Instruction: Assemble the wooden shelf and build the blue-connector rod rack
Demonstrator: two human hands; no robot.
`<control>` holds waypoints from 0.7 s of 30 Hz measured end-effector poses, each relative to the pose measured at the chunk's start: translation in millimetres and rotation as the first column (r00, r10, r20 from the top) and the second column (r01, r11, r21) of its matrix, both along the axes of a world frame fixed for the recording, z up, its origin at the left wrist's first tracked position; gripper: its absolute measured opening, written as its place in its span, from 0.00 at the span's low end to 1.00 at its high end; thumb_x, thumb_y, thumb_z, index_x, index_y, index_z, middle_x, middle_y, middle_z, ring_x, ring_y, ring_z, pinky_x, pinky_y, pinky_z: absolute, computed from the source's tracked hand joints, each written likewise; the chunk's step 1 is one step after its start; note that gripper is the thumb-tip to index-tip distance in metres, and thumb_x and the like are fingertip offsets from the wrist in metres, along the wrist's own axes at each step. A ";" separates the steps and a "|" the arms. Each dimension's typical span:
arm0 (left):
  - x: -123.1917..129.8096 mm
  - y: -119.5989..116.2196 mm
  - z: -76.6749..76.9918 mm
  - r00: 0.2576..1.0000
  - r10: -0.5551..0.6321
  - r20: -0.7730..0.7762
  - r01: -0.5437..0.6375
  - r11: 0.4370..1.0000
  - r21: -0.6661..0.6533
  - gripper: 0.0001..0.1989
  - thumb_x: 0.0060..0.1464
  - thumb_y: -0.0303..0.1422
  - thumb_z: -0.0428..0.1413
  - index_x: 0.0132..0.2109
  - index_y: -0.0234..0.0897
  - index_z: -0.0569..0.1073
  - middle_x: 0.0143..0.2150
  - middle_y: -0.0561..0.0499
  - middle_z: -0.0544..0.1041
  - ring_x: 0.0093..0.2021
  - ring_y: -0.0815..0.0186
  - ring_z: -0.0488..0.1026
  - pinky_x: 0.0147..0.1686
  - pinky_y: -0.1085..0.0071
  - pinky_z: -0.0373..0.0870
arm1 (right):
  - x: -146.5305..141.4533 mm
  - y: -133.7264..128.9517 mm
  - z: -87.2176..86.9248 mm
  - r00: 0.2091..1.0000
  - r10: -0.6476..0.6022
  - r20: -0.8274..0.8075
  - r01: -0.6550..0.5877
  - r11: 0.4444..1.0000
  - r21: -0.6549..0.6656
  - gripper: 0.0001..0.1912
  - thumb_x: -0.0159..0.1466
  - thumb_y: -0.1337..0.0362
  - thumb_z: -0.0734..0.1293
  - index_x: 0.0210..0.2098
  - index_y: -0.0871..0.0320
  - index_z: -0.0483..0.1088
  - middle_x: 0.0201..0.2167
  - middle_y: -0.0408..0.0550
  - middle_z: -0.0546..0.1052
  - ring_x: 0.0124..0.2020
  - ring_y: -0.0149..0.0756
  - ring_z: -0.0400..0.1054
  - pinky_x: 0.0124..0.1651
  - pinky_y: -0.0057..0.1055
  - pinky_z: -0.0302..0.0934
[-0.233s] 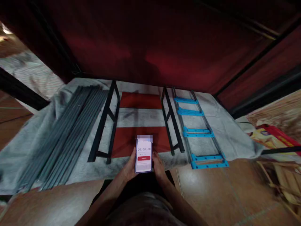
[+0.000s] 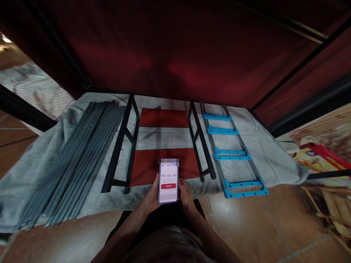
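Note:
A phone (image 2: 168, 186) with a lit white screen, a row of zeros and a red button is held upright between my two hands. My left hand (image 2: 151, 196) grips its left edge, and my right hand (image 2: 186, 196) its right edge. Beyond the phone, two red boards (image 2: 163, 118) lie on a grey cloth (image 2: 164, 138), flanked by a black metal frame (image 2: 117, 151) on the left and another black frame (image 2: 202, 146) on the right. A bundle of grey metal tubes (image 2: 82, 157) lies to the left. Blue brackets (image 2: 232, 156) joined by grey rods lie to the right.
A dark red fabric wall (image 2: 164, 69) rises behind the cloth, with black bars at both sides. At the right are a red and yellow package (image 2: 323, 157) and a wooden rack (image 2: 326, 208) on the tiled floor (image 2: 246, 226).
The view has shifted slightly, so the phone and both hands appear a little lower and further right. Both hands keep their hold on the phone.

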State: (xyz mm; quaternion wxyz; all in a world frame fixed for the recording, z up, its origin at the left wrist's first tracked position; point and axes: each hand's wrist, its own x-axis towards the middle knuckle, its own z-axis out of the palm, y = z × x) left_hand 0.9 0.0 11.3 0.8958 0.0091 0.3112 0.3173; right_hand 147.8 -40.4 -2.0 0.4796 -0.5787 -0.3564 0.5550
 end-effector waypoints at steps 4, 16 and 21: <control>1.0 0.7 5.4 1.000 0.008 -0.010 -0.009 1.000 -0.018 0.36 0.62 0.54 0.49 0.62 0.27 0.70 0.49 0.36 0.81 0.50 0.51 0.79 0.58 0.54 0.71 | -4.7 0.8 6.1 0.991 -0.020 -0.135 0.015 0.999 -0.037 0.23 0.66 0.43 0.61 0.45 0.54 0.75 0.40 0.48 0.81 0.45 0.45 0.73 0.49 0.39 0.67; 2.5 1.3 12.6 0.999 0.024 -0.026 -0.025 0.997 -0.074 0.35 0.61 0.55 0.50 0.63 0.31 0.69 0.51 0.38 0.81 0.51 0.50 0.79 0.59 0.52 0.70 | -3.4 4.0 13.6 0.985 -0.035 -0.167 0.024 0.998 -0.065 0.23 0.65 0.42 0.63 0.39 0.54 0.77 0.36 0.48 0.81 0.39 0.43 0.74 0.47 0.40 0.68; -3.4 2.9 5.7 1.000 -0.026 -0.017 0.025 0.998 -0.056 0.33 0.62 0.52 0.50 0.63 0.31 0.70 0.50 0.39 0.81 0.51 0.53 0.79 0.59 0.54 0.70 | -9.6 2.7 14.1 0.977 -0.100 -0.190 0.093 0.995 -0.045 0.21 0.63 0.43 0.64 0.38 0.52 0.77 0.36 0.47 0.81 0.37 0.44 0.75 0.46 0.41 0.68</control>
